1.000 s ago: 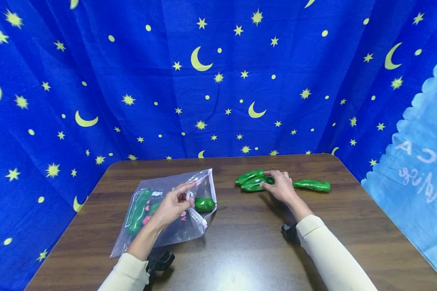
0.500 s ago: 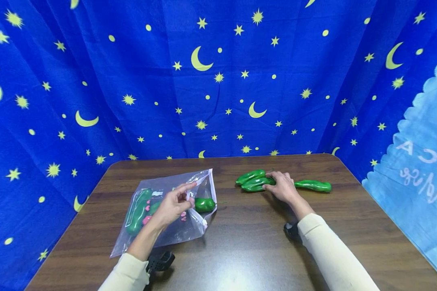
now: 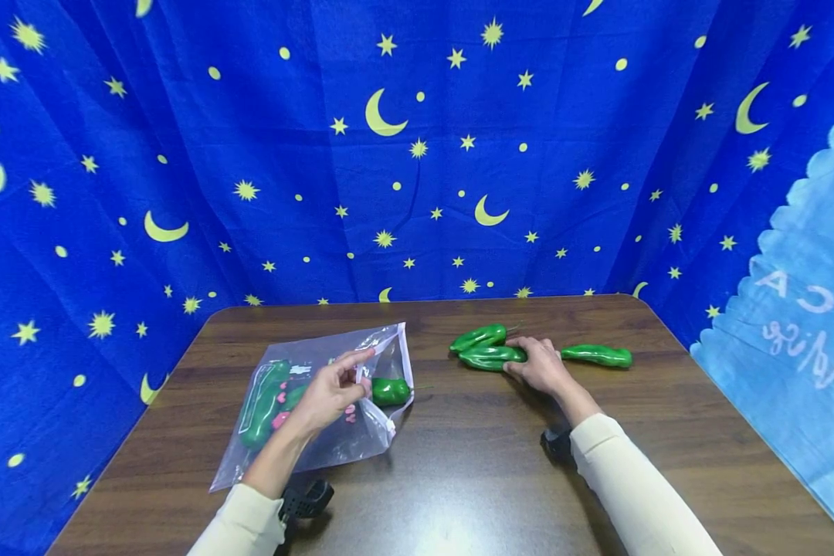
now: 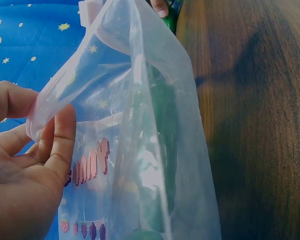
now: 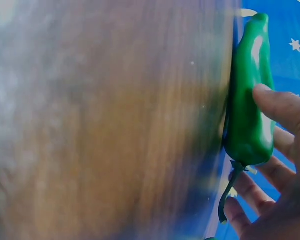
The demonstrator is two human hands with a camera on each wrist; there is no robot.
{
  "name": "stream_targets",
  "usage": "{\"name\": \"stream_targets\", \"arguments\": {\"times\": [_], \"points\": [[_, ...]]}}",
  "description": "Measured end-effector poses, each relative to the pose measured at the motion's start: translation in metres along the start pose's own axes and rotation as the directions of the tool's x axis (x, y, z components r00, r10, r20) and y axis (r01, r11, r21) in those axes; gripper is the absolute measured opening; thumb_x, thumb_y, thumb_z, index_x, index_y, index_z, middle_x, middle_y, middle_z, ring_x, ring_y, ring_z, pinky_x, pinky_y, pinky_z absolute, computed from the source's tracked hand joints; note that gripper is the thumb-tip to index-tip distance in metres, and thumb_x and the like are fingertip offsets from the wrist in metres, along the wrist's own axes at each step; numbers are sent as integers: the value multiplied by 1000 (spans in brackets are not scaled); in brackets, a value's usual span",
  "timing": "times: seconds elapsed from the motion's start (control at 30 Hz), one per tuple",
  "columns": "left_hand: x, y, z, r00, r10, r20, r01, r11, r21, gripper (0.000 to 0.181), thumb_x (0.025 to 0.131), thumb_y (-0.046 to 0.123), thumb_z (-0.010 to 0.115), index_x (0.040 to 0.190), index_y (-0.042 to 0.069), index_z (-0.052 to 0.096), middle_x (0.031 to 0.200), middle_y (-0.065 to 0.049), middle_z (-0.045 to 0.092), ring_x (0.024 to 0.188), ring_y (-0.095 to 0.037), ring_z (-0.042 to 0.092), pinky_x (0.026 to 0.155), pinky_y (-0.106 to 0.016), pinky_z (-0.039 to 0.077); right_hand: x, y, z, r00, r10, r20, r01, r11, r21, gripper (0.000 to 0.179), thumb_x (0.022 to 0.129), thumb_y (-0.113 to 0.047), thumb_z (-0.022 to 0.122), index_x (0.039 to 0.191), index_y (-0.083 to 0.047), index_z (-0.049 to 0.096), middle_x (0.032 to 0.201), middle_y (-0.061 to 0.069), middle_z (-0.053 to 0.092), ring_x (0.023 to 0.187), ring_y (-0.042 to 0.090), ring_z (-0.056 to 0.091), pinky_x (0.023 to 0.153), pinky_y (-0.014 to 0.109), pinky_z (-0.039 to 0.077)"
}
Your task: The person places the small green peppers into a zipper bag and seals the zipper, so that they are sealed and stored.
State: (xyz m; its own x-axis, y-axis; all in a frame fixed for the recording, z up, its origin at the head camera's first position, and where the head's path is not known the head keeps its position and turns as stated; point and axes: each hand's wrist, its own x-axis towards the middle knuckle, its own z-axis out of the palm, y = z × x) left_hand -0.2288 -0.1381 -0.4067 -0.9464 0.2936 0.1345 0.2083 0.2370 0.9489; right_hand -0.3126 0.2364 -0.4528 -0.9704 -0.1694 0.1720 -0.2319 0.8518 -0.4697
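My left hand [image 3: 327,398] pinches the open edge of a clear zip bag [image 3: 320,454] lying on the table. In the left wrist view, thumb and fingers hold the plastic edge [image 4: 35,117] up. One green pepper [image 3: 391,391] lies at the bag's mouth, its stem sticking out; more green shapes show through the plastic. My right hand [image 3: 542,365] grips a glossy green chili pepper [image 3: 489,357] at its stem end. In the right wrist view, the thumb lies on this pepper [image 5: 252,110], with fingers on its far side.
Another green pepper [image 3: 479,338] lies just behind the gripped one. A further green pepper [image 3: 598,355] rests to the right of my right hand. The brown wooden table [image 3: 459,463] ends at a blue star-patterned curtain [image 3: 431,170].
The gripped pepper has shifted slightly toward me, and its stem end has parted from the pepper behind. My right hand has moved slightly right and nearer. My left hand and the bag stay still.
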Motion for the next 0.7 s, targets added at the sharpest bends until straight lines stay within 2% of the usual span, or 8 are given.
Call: {"name": "stream_targets", "arguments": {"times": [0.2,0.5,0.7], "points": [[0,0,0,1000,-4,5,4,1000,-8,63,78,-8,56,139,2,44,129,-22,47,74,-9,52,55,-17,46,-3,2,2,999,14,40,-15,999,31,49,82,-27,69,127,-11,58,130,17,57,108,38,48,91,54,36],[0,1,0,1000,28,1,-28,1000,-4,62,78,-9,55,139,-1,43,129,-23,48,74,-9,53,57,-17,46,-7,3,5,1000,10,28,-12,999,45,49,81,-28,70,125,-10,60,127,17,60,104,34,49,86,47,37],[-1,2,-1,1000,20,2,-20,1000,-6,63,78,-9,55,139,0,43,130,-22,47,74,-7,52,57,-16,46,-11,5,6,999,30,30,-32,997,69,49,81,-29,71,125,-11,60,126,15,60,108,34,50,92,50,38]]}}
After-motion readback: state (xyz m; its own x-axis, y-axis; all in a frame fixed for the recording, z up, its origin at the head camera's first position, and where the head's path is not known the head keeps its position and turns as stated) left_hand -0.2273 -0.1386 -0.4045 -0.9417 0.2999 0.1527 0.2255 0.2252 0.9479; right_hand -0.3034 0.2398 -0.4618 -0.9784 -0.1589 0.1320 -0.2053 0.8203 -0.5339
